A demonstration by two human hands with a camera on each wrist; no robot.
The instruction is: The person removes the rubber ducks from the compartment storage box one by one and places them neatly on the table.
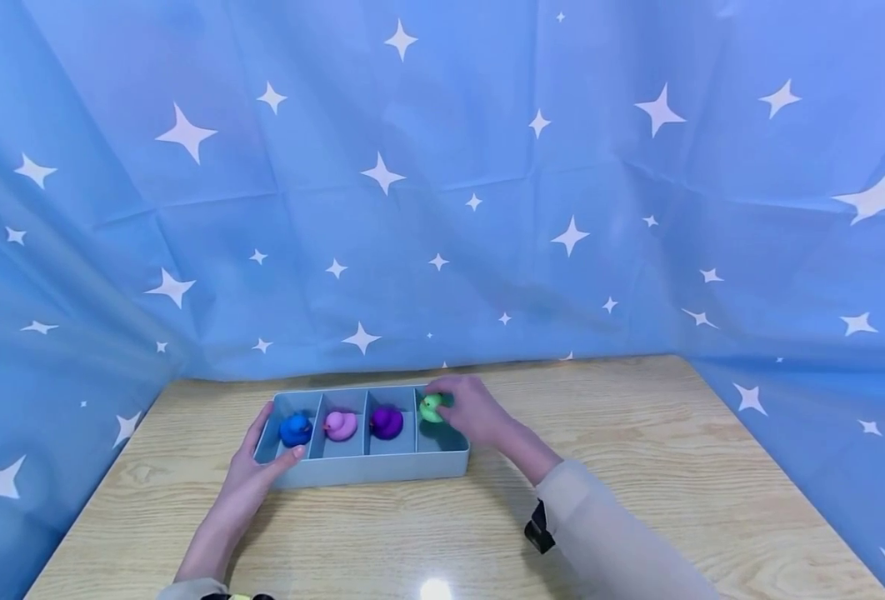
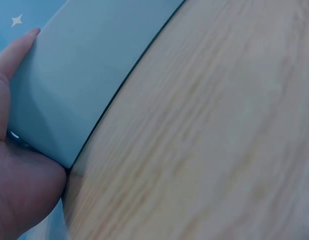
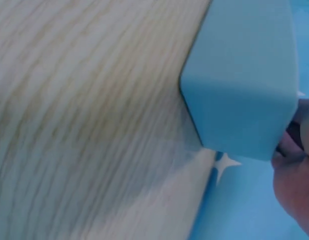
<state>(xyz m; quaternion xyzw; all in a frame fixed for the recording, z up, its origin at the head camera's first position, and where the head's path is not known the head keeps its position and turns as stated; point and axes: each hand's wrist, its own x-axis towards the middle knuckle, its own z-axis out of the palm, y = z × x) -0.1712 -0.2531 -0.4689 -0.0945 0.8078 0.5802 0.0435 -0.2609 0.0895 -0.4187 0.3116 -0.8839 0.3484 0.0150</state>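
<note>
A blue-grey tray (image 1: 371, 472) with a row of compartments lies on the wooden table. My left hand (image 1: 251, 462) grips its left end, thumb over the front rim and fingers along the end wall; the left wrist view shows the thumb (image 2: 17, 52) against the tray wall (image 2: 89, 65). From left to right sit a blue toy duck (image 1: 296, 430), a pink duck (image 1: 341, 426) and a purple duck (image 1: 387, 423), one per compartment. In the rightmost compartment my right hand (image 1: 478, 408) pinches a green duck (image 1: 431, 407). The right wrist view hides that duck behind the tray.
The light wood table (image 1: 637, 467) extends around the tray to both sides and the front. A blue cloth with white stars (image 1: 442, 208) hangs behind the table and along both sides. A bright light reflection shows near the front edge of the view.
</note>
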